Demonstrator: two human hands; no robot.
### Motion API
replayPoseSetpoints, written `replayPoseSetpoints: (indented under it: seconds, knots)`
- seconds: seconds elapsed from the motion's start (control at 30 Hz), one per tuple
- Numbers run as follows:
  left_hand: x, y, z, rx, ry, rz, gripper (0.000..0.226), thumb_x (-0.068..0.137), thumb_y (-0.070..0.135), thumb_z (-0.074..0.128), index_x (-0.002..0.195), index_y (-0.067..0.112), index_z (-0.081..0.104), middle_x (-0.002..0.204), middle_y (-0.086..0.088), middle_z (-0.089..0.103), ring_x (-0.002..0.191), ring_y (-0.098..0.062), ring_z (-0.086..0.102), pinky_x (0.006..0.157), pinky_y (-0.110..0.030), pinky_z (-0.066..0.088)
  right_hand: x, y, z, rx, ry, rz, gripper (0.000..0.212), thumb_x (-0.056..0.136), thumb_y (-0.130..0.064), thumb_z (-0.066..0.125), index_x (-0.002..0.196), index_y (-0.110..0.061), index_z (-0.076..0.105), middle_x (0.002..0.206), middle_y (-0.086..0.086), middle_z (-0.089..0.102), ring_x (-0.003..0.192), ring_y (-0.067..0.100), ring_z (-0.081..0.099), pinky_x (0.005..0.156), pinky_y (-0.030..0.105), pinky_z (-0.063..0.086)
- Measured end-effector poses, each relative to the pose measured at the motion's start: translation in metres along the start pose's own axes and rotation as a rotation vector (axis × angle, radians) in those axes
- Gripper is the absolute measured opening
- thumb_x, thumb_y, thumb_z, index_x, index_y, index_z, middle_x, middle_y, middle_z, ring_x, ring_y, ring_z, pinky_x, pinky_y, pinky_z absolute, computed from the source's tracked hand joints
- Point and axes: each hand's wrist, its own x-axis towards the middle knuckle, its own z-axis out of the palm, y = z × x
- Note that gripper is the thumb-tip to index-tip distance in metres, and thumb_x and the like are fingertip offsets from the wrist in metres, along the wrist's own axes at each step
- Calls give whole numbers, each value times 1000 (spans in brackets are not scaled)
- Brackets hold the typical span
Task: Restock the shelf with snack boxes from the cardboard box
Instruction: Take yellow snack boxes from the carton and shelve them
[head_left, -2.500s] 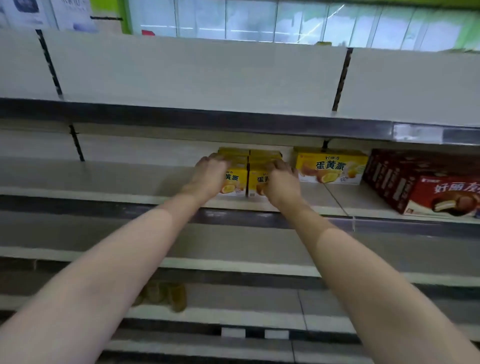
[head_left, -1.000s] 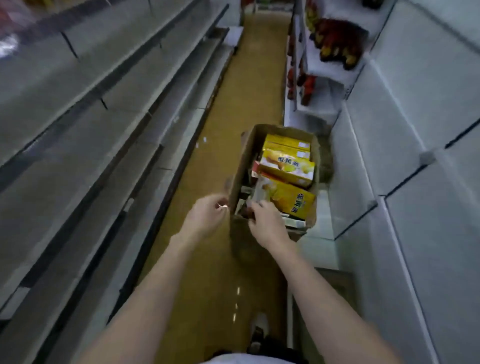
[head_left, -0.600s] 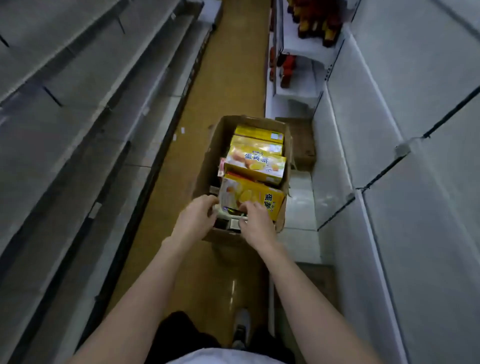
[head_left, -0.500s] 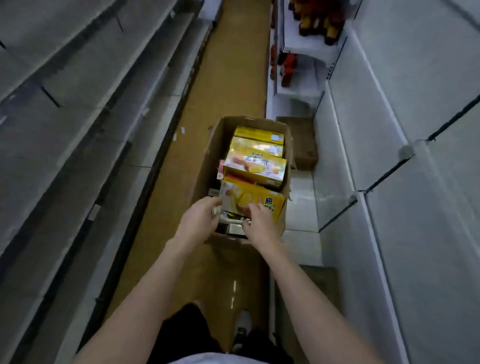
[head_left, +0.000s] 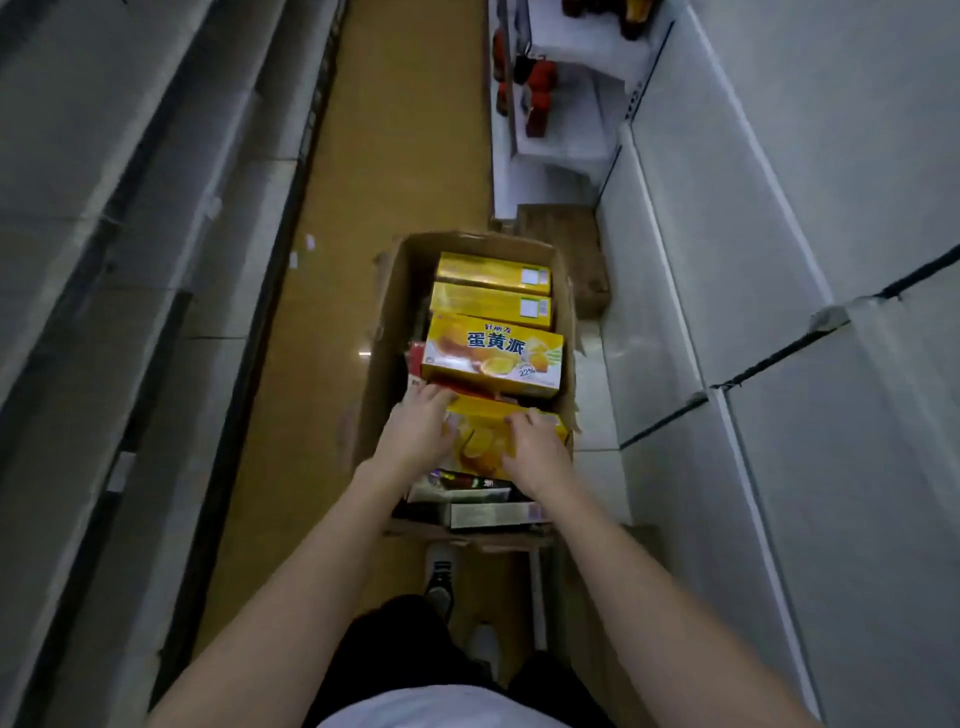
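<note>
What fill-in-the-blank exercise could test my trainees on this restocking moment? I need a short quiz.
1. Both hands, left hand and right hand, rest on a ____ snack box.
2. That box lies inside the open brown ____ box.
3. The carton stands on the tan ____ of the aisle.
4. The grey metal shelves on the person's left hold ____ goods.

Missing words: yellow; cardboard; floor; no

Red bottles (head_left: 540, 85) on far white rack (head_left: 571, 150); tan floor (head_left: 405, 156)
</note>
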Motion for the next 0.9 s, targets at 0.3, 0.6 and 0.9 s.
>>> replayPoseSetpoints:
  seconds: [0.3, 0.6, 0.9]
  knots:
    - [69, -34, 15, 35, -296, -87, 68, 85, 52, 64, 140, 18, 44, 143, -5, 42, 134, -30, 38, 104, -49, 39, 69, -9, 11, -101, -221, 34, 70, 91, -20, 64, 152, -10, 32, 155, 9, 34, 141, 27, 35, 112, 37, 35]
    - [70, -29, 22, 175, -408, -16, 54, 93, 35, 60, 136, 11, 40, 139, -14, 26, 129, -42, 35, 98, -55, 40, 83, -16, 16, -109, -246, 68, 63, 86, -20, 69, 138, -7, 36, 134, 16, 51, 120, 35, 54, 92, 42, 47]
    - [47, -4, 29, 248, -232, -143, 65, 85, 22, 68, 141, 19, 34, 151, -14, 24, 139, -39, 26, 106, -51, 35, 69, -18, 10, -214, -199, -45, 42, 85, -14, 64, 125, -12, 51, 125, 13, 60, 114, 33, 59, 90, 42, 52]
